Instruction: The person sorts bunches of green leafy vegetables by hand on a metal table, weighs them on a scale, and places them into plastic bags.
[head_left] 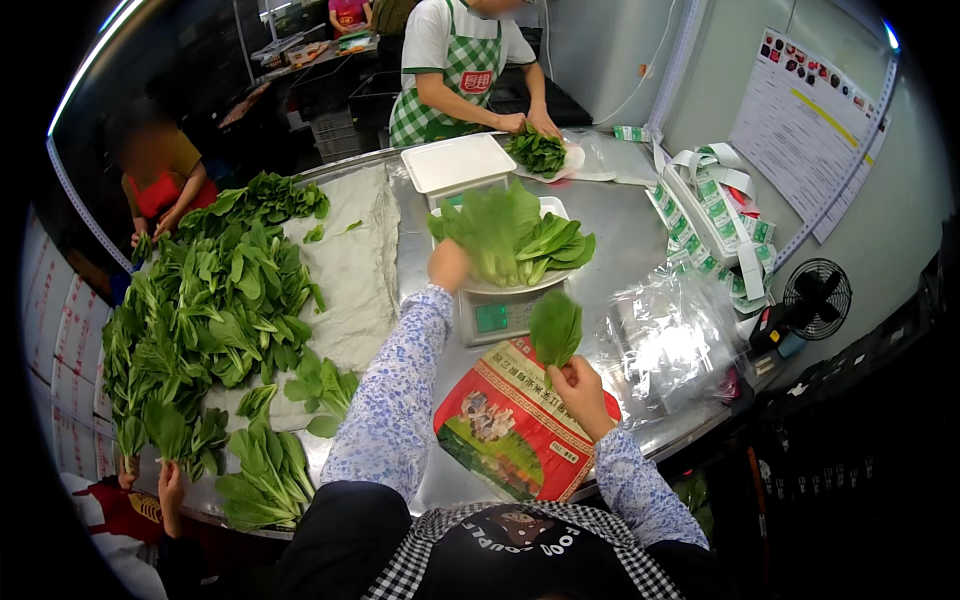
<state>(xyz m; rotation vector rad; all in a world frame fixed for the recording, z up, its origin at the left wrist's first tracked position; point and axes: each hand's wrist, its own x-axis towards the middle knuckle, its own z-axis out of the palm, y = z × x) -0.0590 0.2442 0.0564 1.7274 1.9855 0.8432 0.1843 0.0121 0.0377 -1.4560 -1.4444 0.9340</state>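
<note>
My left hand [448, 265], somewhat blurred, grips a bunch of leafy greens [490, 225] over a white tray [540, 287]. More greens [556, 243] lie on that tray, which rests on a digital scale [492, 318] with a lit display. Between the thumb and fingers of my right hand [583, 397], closer to me, is a single green leaf [556, 328], held upright by its stalk. Beneath this hand a red and yellow printed bag [515, 420] lies flat on the metal table [420, 490].
A large heap of greens [200, 310] covers the left side, beside a pale cloth [350, 260]. Clear plastic bags [670, 340], label strips [715, 215] and a small black fan [817, 300] are at right. Across the table a co-worker [460, 80] handles greens near another scale [458, 165]; others work at left.
</note>
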